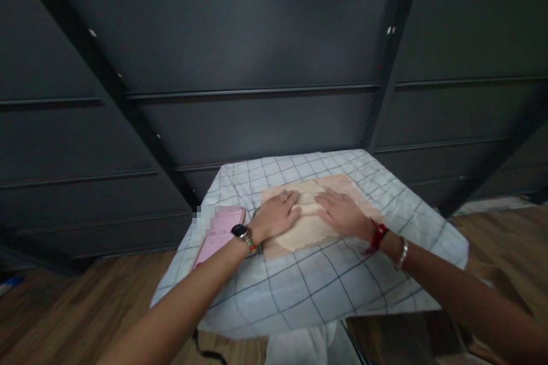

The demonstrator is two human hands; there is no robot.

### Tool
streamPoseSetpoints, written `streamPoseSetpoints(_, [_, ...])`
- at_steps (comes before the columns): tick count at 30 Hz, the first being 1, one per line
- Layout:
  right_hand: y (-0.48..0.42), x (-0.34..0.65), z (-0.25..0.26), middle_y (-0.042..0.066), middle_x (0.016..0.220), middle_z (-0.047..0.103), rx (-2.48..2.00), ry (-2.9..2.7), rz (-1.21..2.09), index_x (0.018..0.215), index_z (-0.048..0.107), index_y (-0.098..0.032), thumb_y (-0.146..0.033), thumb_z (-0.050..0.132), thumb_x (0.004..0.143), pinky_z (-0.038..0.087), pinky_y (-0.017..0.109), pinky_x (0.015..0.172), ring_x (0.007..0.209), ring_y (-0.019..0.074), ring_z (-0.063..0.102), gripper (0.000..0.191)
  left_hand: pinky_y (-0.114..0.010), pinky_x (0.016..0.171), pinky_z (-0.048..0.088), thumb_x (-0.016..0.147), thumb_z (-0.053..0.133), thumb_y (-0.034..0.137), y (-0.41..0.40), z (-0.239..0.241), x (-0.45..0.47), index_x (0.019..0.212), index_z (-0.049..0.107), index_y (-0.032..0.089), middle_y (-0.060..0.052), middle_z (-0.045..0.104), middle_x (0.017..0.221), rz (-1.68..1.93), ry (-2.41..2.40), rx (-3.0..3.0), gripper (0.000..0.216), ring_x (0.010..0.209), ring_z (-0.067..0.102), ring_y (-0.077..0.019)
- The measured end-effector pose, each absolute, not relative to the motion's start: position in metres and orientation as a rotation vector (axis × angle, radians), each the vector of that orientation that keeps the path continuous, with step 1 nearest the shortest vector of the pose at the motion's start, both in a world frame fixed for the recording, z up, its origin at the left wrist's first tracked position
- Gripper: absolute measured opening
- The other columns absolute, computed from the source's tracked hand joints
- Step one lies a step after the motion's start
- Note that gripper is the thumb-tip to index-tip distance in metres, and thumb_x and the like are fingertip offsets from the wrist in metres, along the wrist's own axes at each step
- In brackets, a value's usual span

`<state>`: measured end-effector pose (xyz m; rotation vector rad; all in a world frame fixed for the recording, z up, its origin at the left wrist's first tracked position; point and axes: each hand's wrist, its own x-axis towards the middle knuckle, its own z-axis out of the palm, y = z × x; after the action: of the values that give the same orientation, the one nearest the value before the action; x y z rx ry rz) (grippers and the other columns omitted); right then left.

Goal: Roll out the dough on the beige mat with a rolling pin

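A cream-coloured sheet, perhaps dough (306, 234), lies on a pinkish-tan mat (274, 251) on the cloth-covered table. Across it, between my hands, runs a pale cylindrical ridge (309, 209); I cannot tell if it is a rolling pin or a rolled part of the sheet. My left hand (276, 217) rests palm down at its left end, fingers stretched out. At the right end my right hand (342, 212) also lies flat with extended fingers. Both palms hide what is beneath them.
To the left, a pink phone-like tablet (220, 236) showing digits lies on the checked white tablecloth (291, 302). Dark metal panels (257, 125) stand right behind the table. Wooden flooring (115, 308) surrounds it, and a black strap (209, 355) hangs below the front edge.
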<state>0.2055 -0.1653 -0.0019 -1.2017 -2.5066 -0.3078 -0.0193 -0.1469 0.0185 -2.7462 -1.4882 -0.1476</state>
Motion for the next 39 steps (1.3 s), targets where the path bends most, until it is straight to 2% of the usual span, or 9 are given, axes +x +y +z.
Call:
streamPoseSetpoints(3, [-0.177, 0.210, -0.010, 0.015, 0.130, 0.054, -1.208, -2.520, -0.299, 0.128, 0.050, -0.012, -0.035, 0.037, 0.095, 0.036, 0.048, 0.101, 0.123, 0.0279, 0.045, 0.043, -0.039, 0.106, 0.031, 0.094, 0.025, 0.049, -0.175, 0.014, -0.019, 0.138, 0.037, 0.012, -0.014, 0.044, 0.141, -0.174, -1.487, -2.669, 0.058, 0.133, 0.035, -0.0263])
streamPoseSetpoints(6, [-0.170, 0.209, -0.010, 0.014, 0.135, 0.051, -1.252, -2.535, -0.309, 0.129, 0.050, -0.015, -0.038, 0.036, 0.094, 0.036, 0.050, 0.099, 0.124, 0.0299, 0.043, 0.044, -0.041, 0.104, 0.033, 0.095, 0.027, 0.047, -0.168, 0.010, -0.014, 0.136, 0.040, 0.013, -0.013, 0.045, 0.140, -0.246, -1.511, -2.560, 0.055, 0.132, 0.036, -0.0275])
streamPoseSetpoints(10, [-0.130, 0.202, 0.001, 0.016, 0.133, 0.051, -1.327, -2.519, -0.317, 0.129, 0.050, -0.015, -0.043, 0.037, 0.094, 0.038, 0.048, 0.096, 0.122, 0.0298, 0.044, 0.047, -0.037, 0.093, 0.042, 0.096, 0.025, 0.045, -0.122, 0.012, -0.006, 0.136, 0.040, 0.009, -0.016, 0.059, 0.124, -0.284, -1.619, -2.450, 0.056, 0.115, 0.054, -0.0260])
streamPoseSetpoints(13, [-0.095, 0.200, 0.009, 0.015, 0.124, 0.057, -1.278, -2.581, -0.374, 0.120, 0.056, -0.017, -0.037, 0.037, 0.095, 0.039, 0.048, 0.093, 0.118, 0.0291, 0.046, 0.038, -0.034, 0.081, 0.046, 0.096, 0.022, 0.047, -0.086, 0.016, -0.002, 0.135, 0.040, 0.010, -0.014, 0.065, 0.109, -0.256, -1.719, -2.414, 0.057, 0.100, 0.062, -0.0249])
streamPoseSetpoints(18, [-0.051, 0.202, 0.014, 0.013, 0.115, 0.061, -1.263, -2.750, -0.402, 0.109, 0.060, -0.018, -0.026, 0.037, 0.095, 0.045, 0.041, 0.082, 0.108, 0.0265, 0.051, 0.027, -0.031, 0.074, 0.046, 0.097, 0.016, 0.045, -0.040, 0.019, 0.000, 0.124, 0.050, 0.015, -0.011, 0.068, 0.101, -0.247, -1.786, -2.438, 0.052, 0.094, 0.065, -0.0231])
streamPoseSetpoints(23, [-0.022, 0.201, 0.012, 0.014, 0.113, 0.062, -1.439, -2.745, -0.333, 0.113, 0.058, -0.015, -0.028, 0.028, 0.098, 0.046, 0.035, 0.079, 0.102, 0.0242, 0.055, 0.036, -0.030, 0.075, 0.046, 0.097, 0.014, 0.043, -0.011, 0.017, 0.000, 0.116, 0.053, 0.016, -0.011, 0.068, 0.100, -0.189, -1.845, -2.492, 0.052, 0.094, 0.064, -0.0225])
streamPoseSetpoints(29, [-0.027, 0.203, 0.008, 0.014, 0.109, 0.064, -1.335, -2.821, -0.327, 0.112, 0.058, -0.013, -0.016, 0.040, 0.093, 0.043, 0.033, 0.086, 0.103, 0.0215, 0.056, 0.026, -0.029, 0.084, 0.044, 0.097, 0.015, 0.040, -0.016, 0.019, 0.001, 0.116, 0.055, 0.016, -0.011, 0.066, 0.112, -0.115, -1.807, -2.554, 0.050, 0.104, 0.061, -0.0208])
streamPoseSetpoints(34, [-0.055, 0.199, 0.006, 0.013, 0.115, 0.063, -1.166, -2.731, -0.040, 0.107, 0.060, -0.012, -0.016, 0.037, 0.094, 0.040, 0.034, 0.096, 0.108, 0.0180, 0.055, 0.027, -0.029, 0.088, 0.043, 0.095, 0.020, 0.041, -0.047, 0.023, -0.003, 0.118, 0.054, 0.024, -0.003, 0.061, 0.123, -0.035, -1.702, -2.675, 0.045, 0.111, 0.057, -0.0187])
streamPoseSetpoints(39, [-0.098, 0.203, 0.011, 0.010, 0.132, 0.054, -1.108, -2.387, 0.456, 0.125, 0.051, -0.016, -0.025, 0.027, 0.097, 0.039, 0.034, 0.103, 0.119, 0.0154, 0.051, 0.038, -0.031, 0.085, 0.045, 0.094, 0.021, 0.035, -0.087, 0.019, -0.013, 0.118, 0.055, 0.024, -0.004, 0.064, 0.116, -0.063, -1.557, -2.640, 0.043, 0.104, 0.059, -0.0195])
